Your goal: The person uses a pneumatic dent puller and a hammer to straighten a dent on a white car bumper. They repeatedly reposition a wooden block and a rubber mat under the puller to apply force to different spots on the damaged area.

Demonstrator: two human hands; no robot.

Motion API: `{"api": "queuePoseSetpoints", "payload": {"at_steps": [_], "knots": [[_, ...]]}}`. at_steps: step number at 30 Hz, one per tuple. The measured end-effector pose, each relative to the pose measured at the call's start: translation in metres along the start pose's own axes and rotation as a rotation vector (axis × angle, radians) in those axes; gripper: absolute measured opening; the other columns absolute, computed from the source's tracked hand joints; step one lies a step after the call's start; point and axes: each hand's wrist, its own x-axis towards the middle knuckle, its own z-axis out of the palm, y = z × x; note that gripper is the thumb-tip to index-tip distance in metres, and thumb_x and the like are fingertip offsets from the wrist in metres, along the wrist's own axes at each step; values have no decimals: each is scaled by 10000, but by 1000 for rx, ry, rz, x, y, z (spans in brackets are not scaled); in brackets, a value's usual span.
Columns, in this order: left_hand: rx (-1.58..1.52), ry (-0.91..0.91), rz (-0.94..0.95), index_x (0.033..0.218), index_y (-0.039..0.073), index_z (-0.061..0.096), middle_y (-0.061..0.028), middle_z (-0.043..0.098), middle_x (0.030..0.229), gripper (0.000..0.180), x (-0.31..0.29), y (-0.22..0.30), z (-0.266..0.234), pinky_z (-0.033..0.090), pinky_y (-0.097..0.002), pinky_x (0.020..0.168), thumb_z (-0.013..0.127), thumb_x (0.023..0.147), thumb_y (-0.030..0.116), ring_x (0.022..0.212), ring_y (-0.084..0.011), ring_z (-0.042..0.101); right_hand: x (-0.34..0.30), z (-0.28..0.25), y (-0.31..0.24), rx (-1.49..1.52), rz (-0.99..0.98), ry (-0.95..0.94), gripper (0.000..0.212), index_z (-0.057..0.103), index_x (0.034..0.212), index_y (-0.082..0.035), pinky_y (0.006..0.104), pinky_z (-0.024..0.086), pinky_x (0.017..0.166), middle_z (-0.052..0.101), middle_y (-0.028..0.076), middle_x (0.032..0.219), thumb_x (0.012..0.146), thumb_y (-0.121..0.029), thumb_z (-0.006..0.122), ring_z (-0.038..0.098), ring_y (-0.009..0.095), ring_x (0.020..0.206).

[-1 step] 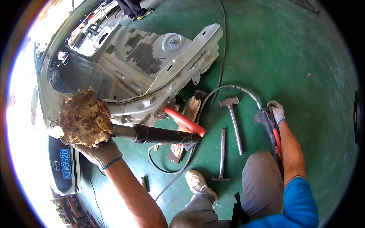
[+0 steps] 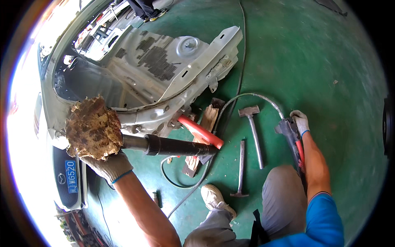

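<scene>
A rough, splintered wood block [image 2: 94, 127] sits at the left end of a black hydraulic ram [image 2: 177, 146] with a bare metal neck. My left hand [image 2: 106, 165], in a whitish knit glove, holds the block from its near side; the fingertips are hidden behind it. The ram's other end rests by a red tube [image 2: 200, 131] that sticks out from under the cut car body [image 2: 177, 96]. On the right, my gloved right hand [image 2: 300, 120] is closed around the head of a hydraulic hand pump [image 2: 290, 133] with a red handle. A hose [image 2: 247, 94] curves from the pump.
Two hammers lie on the green floor: a sledgehammer [image 2: 254, 133] and a thinner hammer [image 2: 241, 168]. Wood planks [image 2: 209, 117] lie under the ram. A cable [image 2: 244, 45] crosses the floor. A car front [image 2: 68, 177] stands at left. Another person's legs [image 2: 144, 9] show at the far edge.
</scene>
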Motion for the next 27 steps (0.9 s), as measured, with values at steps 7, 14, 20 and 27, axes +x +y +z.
{"api": "queuePoseSetpoints", "payload": {"at_steps": [7, 14, 20, 27], "knots": [[23, 46, 103, 1525, 79, 456, -170, 609, 1403, 705, -16, 2, 16, 562, -485, 1077, 434, 1024, 574, 1268, -335, 638, -13, 6, -36, 48, 105, -163, 242, 723, 883, 3, 273, 524, 778, 717, 80, 1058, 788, 183, 593, 651, 148, 900], [-28, 51, 90, 1546, 103, 427, -178, 588, 1429, 695, -13, -7, 17, 565, -501, 1081, 436, 1020, 556, 1288, -339, 626, -2, -15, -19, -430, -125, -193, 188, 714, 912, 14, 323, 519, 878, 730, 116, 1103, 799, 114, 602, 654, 223, 1006], [-131, -122, -40, 1588, 122, 357, -164, 415, 1598, 643, 14, -18, -28, 370, -543, 1228, 281, 1096, 528, 1444, -361, 450, -12, -6, -50, -564, -97, -238, 217, 743, 1011, -17, 299, 506, 922, 728, 94, 1095, 832, 48, 640, 649, 191, 1046], [-246, -4, -41, 1351, 50, 589, -152, 629, 1324, 604, 7, -17, -28, 508, -476, 1051, 454, 997, 520, 1231, -321, 614, -20, -2, -67, -330, 88, -286, 468, 686, 1303, -43, 287, 473, 1015, 690, 41, 1221, 864, 79, 583, 616, 161, 1144]]}}
